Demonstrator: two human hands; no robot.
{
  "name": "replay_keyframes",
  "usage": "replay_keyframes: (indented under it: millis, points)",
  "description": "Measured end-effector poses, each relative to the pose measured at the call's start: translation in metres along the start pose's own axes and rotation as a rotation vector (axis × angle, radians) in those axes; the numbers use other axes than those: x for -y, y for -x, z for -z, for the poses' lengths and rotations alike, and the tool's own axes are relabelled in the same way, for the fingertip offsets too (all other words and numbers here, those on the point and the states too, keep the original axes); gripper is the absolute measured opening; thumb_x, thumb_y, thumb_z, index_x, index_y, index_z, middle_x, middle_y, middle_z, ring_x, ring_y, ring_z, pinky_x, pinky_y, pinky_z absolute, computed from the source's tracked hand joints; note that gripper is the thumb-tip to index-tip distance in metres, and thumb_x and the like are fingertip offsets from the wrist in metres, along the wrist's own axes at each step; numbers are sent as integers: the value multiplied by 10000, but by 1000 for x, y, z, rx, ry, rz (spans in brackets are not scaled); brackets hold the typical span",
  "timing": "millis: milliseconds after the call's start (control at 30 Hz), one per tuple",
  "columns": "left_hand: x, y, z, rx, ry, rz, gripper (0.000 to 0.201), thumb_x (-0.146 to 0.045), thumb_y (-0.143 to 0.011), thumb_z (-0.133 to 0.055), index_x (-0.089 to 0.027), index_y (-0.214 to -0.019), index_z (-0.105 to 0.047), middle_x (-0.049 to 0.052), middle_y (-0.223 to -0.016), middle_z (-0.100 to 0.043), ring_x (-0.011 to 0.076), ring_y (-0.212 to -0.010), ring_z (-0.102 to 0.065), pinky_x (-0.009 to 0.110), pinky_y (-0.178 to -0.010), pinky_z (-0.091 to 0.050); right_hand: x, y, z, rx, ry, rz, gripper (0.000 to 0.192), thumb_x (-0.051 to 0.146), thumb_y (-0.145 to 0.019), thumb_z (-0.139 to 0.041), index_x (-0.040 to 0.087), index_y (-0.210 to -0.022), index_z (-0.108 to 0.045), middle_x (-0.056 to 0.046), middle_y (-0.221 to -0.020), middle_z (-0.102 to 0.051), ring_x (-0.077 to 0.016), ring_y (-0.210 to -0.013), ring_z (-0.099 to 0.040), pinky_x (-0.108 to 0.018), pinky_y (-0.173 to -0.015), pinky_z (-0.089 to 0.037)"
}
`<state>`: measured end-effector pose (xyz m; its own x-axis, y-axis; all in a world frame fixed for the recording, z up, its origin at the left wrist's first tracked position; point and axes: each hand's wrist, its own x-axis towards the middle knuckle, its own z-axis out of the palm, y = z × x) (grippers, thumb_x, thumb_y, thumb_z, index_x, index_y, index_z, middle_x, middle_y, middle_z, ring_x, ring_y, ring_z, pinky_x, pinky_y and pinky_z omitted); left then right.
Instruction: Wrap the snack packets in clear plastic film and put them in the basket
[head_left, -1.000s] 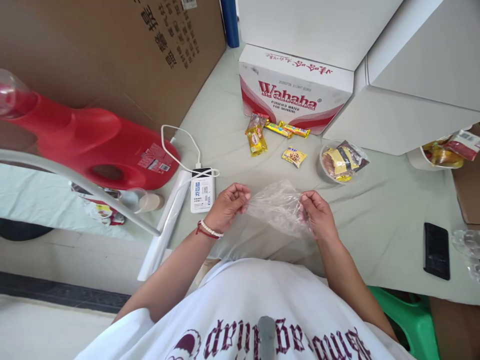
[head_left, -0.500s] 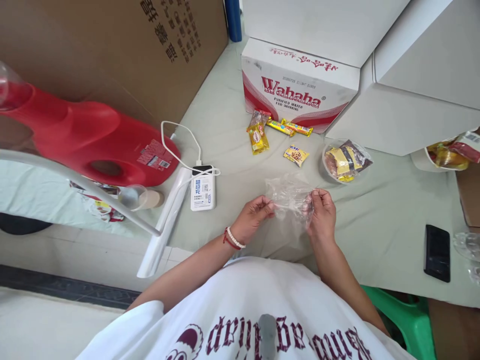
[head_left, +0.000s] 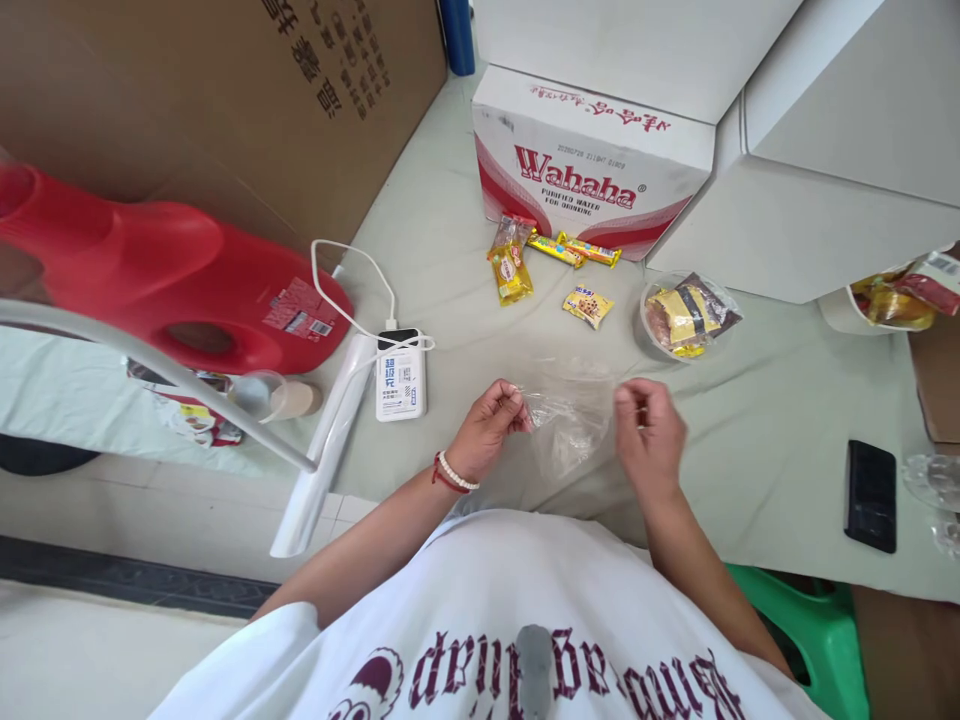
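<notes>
While the person sits at the near edge of the counter, both hands work a clear bag above the pale cloth.

Left hand [head_left: 491,415]: fingers pressed together, pinching one edge of the clear plastic bag [head_left: 566,425].
Right hand [head_left: 649,425]: just beside the bag's other side, fingers curled loosely; whether it grips the film cannot be told.
Bag: crumpled, held just above the counter [head_left: 750,440] near its front edge, between the two hands.
Step in hand: judged to be opening the bag's mouth.
Next move calls for: a firm pinch by the right hand on the opposite layer, then a gentle pull apart; thin film is likely to cling and slip.
Snack packets [head_left: 514,270]: lying toward the far edge, before the Wahaha carton [head_left: 585,165].
Bowl [head_left: 686,318]: right of the packets, filled with wrapped snacks.
Power bank [head_left: 400,375]: left of the hands, cable attached.
Phone [head_left: 870,495]: near the right edge.
</notes>
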<state>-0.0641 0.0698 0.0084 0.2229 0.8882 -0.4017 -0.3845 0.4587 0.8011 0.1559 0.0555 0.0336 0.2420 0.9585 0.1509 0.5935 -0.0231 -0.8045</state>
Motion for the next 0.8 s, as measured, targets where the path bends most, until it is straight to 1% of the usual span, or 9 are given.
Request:
replay_keyframes:
  millis: [100, 167, 267, 367, 433, 533, 667, 733, 800]
  points:
    - [-3, 4, -2, 15, 46, 11, 455, -542, -780, -829, -211, -858, -527, -14, -867, -666, 142, -866, -670, 266, -777, -513, -7, 6, -17, 218, 54, 52, 367, 497, -921, -666, 231, -1173, -651, -98, -1062, -648, -234, -888, -597, -348, -700, -500]
    - [-7, 6, -1, 3, 103, 52, 469, -532, -772, -837, -221, -872, -500, 7, -936, -696, 186, -952, -703, 303, -811, -539, -13, 8, -24, 167, 123, 94, 330, 455, -950, -611, 207, -1164, -655, -134, -1124, -626, -258, -949, -592, -388, -746, -514]
    - [-11, 9, 0, -35, 122, 93, 489, -515, -763, -849, -230, -880, -469, 22, -1035, -708, 226, -980, -727, 364, -826, -578, -10, 13, -23, 45, 122, 161, 251, 397, -989, -547, 216, -1127, -653, -123, -1062, -621, -238, -883, -583, -409, -784, -514]
    - [-12, 12, -4, -32, 81, 83, 487, -540, -764, -839, -219, -872, -489, 33, -1135, -694, 219, -969, -723, 364, -801, -594, 4, 20, -23, 270, 35, 282, 286, 411, -947, -637, 251, -1183, -646, -101, -1045, -660, -246, -915, -598, -404, -815, -518]
    - [-12, 14, -11, 3, 51, 72, 477, -593, -789, -795, -209, -869, -525, 49, -1189, -681, 221, -982, -712, 354, -781, -598, 10, 23, -30, 396, -11, 286, 283, 416, -932, -651, 260, -1167, -670, -106, -1091, -685, -273, -1012, -606, -419, -861, -520]
    - [-7, 13, -20, -9, 12, 68, 491, -660, -803, -742, -221, -966, -594, 60, -1285, -634, 238, -1024, -696, 361, -762, -612, 10, 21, -44, 334, -204, 45, 203, 416, -967, -584, 255, -1017, -698, -69, -972, -698, -232, -904, -631, -381, -818, -525]
    - [9, 1, -23, -229, -107, 66, 647, -589, -693, -867, -242, -1146, -562, 73, -1234, -602, 208, -986, -646, 304, -654, -595, 10, 16, -55, 324, -656, -323, 227, 467, -878, -702, 251, -940, -675, 3, -822, -676, -159, -725, -616, -300, -721, -527]
    - [16, -7, -22, -267, -161, 81, 650, -547, -641, -910, -202, -1083, -581, 64, -1091, -630, 175, -897, -617, 263, -608, -556, 12, 14, -53, 335, -779, -404, 262, 473, -828, -752, 241, -925, -679, 10, -806, -675, -147, -718, -619, -288, -716, -533]
    - [19, -12, -18, -216, -156, 103, 567, -527, -626, -918, -173, -937, -603, 17, -884, -633, 137, -775, -594, 244, -602, -527, 13, 11, -46, 268, -836, -477, 296, 482, -799, -778, 232, -924, -679, 7, -810, -681, -133, -699, -611, -272, -686, -529]
